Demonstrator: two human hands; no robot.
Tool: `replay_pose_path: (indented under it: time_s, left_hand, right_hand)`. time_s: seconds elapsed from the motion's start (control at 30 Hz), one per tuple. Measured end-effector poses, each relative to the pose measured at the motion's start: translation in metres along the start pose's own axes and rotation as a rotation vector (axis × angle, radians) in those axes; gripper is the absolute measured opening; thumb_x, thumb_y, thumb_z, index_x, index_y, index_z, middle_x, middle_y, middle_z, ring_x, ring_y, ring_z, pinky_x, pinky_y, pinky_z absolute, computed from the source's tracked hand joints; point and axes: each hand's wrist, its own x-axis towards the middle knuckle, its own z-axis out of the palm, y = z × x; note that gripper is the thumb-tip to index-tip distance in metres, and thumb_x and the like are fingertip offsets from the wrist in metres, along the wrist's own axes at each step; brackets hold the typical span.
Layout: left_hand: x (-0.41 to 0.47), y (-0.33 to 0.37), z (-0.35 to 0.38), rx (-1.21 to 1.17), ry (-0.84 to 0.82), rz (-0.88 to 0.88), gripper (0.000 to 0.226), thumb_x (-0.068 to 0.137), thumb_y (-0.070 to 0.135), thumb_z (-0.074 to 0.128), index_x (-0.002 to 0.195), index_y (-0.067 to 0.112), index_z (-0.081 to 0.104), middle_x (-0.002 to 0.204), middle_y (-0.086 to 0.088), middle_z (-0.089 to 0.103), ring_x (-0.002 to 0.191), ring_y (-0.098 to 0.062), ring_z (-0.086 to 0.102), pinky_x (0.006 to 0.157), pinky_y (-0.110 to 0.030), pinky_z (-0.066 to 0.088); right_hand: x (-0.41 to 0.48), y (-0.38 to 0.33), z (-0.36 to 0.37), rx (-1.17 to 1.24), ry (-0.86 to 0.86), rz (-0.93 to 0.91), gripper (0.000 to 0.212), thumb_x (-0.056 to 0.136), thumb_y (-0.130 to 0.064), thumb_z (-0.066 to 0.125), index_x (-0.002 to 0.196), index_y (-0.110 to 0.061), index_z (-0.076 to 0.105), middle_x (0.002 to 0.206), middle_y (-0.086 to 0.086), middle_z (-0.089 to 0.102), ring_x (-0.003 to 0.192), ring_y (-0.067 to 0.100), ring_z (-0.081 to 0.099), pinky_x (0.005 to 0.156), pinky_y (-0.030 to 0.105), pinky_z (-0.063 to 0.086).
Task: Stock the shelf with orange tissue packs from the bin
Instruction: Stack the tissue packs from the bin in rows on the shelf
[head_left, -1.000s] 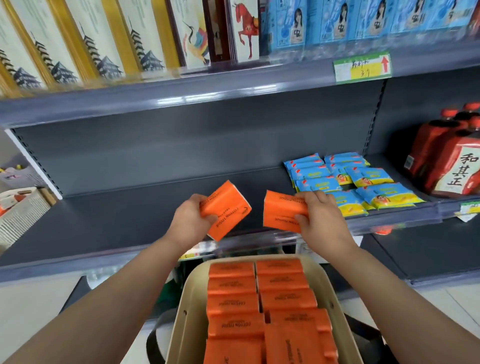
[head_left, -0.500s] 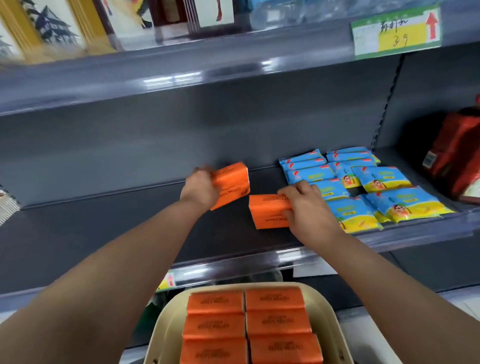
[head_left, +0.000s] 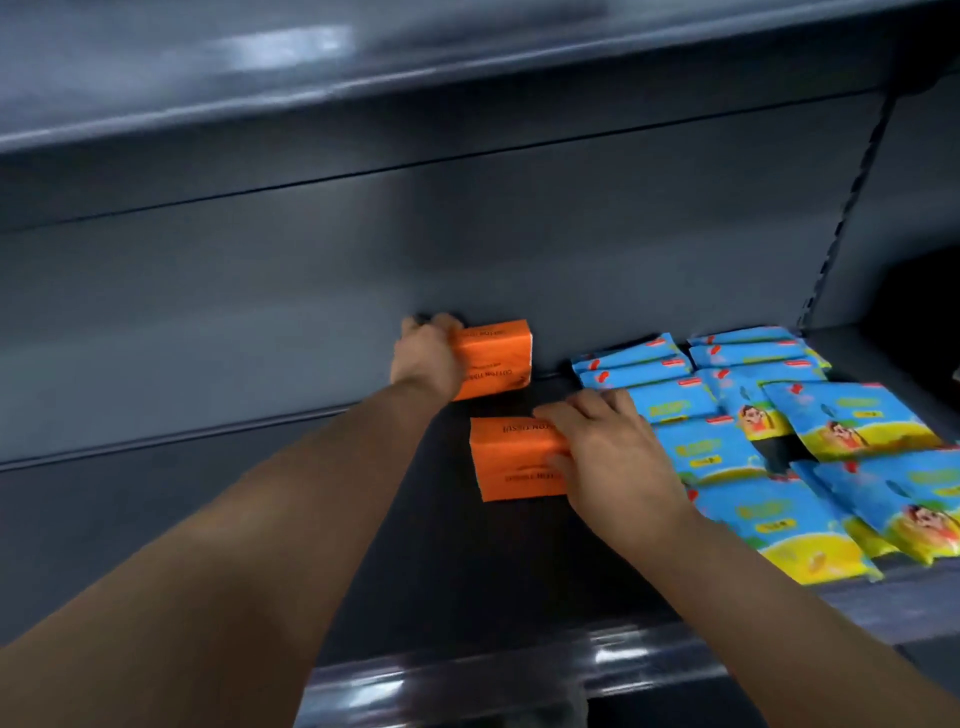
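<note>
Bare shelf (head_left: 130, 493) to the left, packed to the right.
Its floor lies open left of the rear orange pack (head_left: 501, 358) and front orange pack (head_left: 511, 462); blue-and-yellow packs (head_left: 727, 457) block the right, the back panel (head_left: 311, 291) the rear.

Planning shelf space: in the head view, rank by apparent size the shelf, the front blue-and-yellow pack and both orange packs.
1. shelf
2. front blue-and-yellow pack
3. near orange pack and far orange pack, tied: alike, both partly hidden
</note>
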Motion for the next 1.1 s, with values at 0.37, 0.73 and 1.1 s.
replay_pose_path:
  time_s: [0.37,0.73,1.1]
  left_hand:
    - [-0.004,-0.01,0.004,-0.1,0.097,0.033,0.048,0.086,0.001,0.044,0.131,0.016,0.046,0.134,-0.01,0.036,0.103,-0.033,0.057,0.095,-0.036,0.046]
    - [-0.036,-0.047,-0.043,-0.124,0.067,0.087,0.056,0.082,-0.012,0.048,0.134,0.008,0.043,0.137,-0.011,0.034,0.112,-0.024,0.053,0.094,-0.02,0.04]
    - [-0.033,-0.047,-0.042,-0.197,0.026,0.057,0.056,0.081,-0.012,0.047,0.133,0.008,0.046,0.137,-0.009,0.034,0.111,-0.022,0.053,0.085,-0.012,0.036]
  right_hand:
    - [0.002,-0.001,-0.005,0.052,-0.028,0.004,0.052,0.084,-0.004,0.055,0.128,-0.029,0.046,0.123,-0.006,0.05,0.114,0.018,0.04,0.095,0.03,0.04]
    - [0.093,-0.022,0.016,0.088,-0.128,0.123,0.049,0.088,-0.003,0.047,0.134,-0.018,0.044,0.134,0.013,0.036,0.122,0.031,0.039,0.103,0.043,0.039]
    - [0.111,-0.035,0.037,-0.081,-0.023,0.228,0.044,0.087,-0.002,0.05,0.128,-0.016,0.04,0.136,0.013,0.03,0.119,0.03,0.038,0.096,0.042,0.041]
